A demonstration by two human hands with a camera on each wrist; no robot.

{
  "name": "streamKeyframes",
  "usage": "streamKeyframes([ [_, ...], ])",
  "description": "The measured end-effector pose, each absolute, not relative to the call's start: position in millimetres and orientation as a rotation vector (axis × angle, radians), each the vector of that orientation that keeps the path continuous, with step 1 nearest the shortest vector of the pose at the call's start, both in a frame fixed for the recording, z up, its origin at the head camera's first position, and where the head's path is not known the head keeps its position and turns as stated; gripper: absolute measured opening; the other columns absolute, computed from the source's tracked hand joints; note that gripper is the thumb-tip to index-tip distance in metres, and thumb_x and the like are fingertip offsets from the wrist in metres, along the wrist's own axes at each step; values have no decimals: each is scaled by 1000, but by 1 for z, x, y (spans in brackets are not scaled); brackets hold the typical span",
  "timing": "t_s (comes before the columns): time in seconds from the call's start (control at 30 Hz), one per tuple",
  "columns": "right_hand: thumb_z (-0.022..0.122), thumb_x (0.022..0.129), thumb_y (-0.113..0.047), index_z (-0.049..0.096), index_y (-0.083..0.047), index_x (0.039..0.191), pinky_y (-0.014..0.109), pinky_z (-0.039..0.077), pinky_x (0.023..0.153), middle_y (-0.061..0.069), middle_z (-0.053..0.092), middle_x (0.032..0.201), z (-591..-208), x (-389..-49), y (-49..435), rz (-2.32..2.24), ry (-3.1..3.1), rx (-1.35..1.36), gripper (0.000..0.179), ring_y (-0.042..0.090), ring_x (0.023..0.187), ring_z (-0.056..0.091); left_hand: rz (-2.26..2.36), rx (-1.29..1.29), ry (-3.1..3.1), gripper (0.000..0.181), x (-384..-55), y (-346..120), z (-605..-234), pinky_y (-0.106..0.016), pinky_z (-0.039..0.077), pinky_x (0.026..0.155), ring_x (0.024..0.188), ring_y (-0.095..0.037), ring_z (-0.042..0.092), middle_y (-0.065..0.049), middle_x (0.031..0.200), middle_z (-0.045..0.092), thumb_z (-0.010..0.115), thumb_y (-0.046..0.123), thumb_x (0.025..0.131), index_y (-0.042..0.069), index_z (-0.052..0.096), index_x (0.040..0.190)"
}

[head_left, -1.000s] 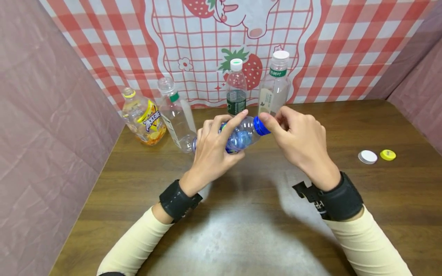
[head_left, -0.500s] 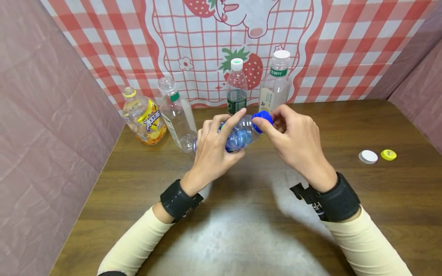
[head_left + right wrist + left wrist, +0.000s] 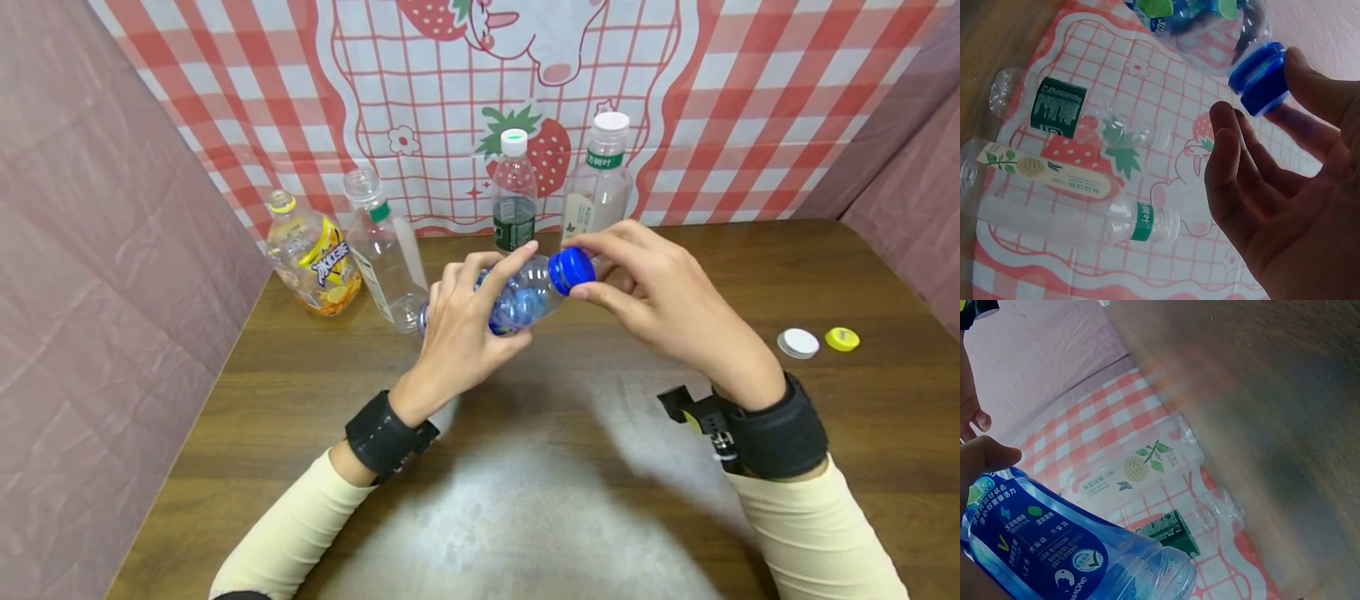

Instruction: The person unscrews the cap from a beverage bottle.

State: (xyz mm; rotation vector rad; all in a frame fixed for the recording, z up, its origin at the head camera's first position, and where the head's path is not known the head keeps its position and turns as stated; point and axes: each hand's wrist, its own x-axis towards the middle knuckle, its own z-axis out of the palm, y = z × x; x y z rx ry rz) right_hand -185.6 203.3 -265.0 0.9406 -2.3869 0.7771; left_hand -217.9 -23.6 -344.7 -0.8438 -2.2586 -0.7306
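My left hand (image 3: 461, 325) grips a clear plastic bottle (image 3: 534, 279) with a blue label, tilted so its neck points up and to the right. A blue cap (image 3: 572, 271) sits at the bottle's mouth. My right hand (image 3: 678, 304) pinches this cap between thumb and index finger, with the other fingers held off it. In the left wrist view the blue label (image 3: 1041, 544) shows beside the left thumb. In the right wrist view the thumb touches the ridged side of the cap (image 3: 1261, 78). How tightly the cap sits on the neck is not visible.
Two uncapped bottles stand at the left, one yellow-labelled (image 3: 322, 267), one clear (image 3: 386, 254). Behind my hands stand a green-labelled bottle (image 3: 514, 212) and a larger white-capped bottle (image 3: 600, 187). A white cap (image 3: 798, 342) and a yellow cap (image 3: 842, 338) lie at the right.
My right thumb has shifted from over the cap to its lower near side, and the right wrist has swung right. More of the blue cap shows. The left hand and bottle stay put.
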Motion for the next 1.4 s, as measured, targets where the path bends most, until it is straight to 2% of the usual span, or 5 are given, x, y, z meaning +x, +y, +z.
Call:
streamKeyframes([
  [0.2, 77, 75, -5, 64, -6, 124, 20, 44, 59, 1, 57, 96, -264, -188, 205, 873, -2337, 1032, 50, 7, 77, 53, -741, -855, -2259, 91, -218, -24, -345, -36, 34, 73, 100, -22, 42, -2, 124, 47, 76, 39, 65, 35, 36, 147],
  [0.6, 70, 86, -25, 56, -9, 128, 19, 49, 58, 0, 62, 90, -267, -185, 199, 1110, -2400, 661, 47, 6, 69, 59, -765, -852, -2251, 91, -216, -22, -345, -35, 34, 72, 99, -22, 43, -1, 124, 47, 77, 38, 64, 35, 37, 146],
  [0.77, 52, 97, -35, 60, -7, 106, 24, 48, 45, 5, 62, 72, -266, -185, 199, 1247, -2493, 489, 30, 16, 50, 58, -766, -845, -2247, 92, -216, -21, -344, -36, 34, 73, 99, -24, 44, -2, 124, 47, 77, 39, 64, 36, 36, 146],
  [0.93, 45, 96, -50, 58, -10, 82, 31, 42, 42, 1, 59, 59, -268, -183, 195, 1156, -2634, 361, 44, 17, 46, 56, -725, -838, -2242, 92, -216, -23, -344, -36, 33, 72, 99, -23, 42, -2, 125, 47, 78, 40, 63, 36, 37, 146],
  [1.4, 47, 87, -65, 59, -13, 80, 35, 39, 46, 0, 59, 57, -268, -180, 186, 1037, -2748, 234, 54, 17, 46, 56, -688, -840, -2221, 93, -217, -22, -345, -37, 34, 72, 98, -25, 43, -3, 123, 47, 78, 36, 62, 35, 37, 146],
])
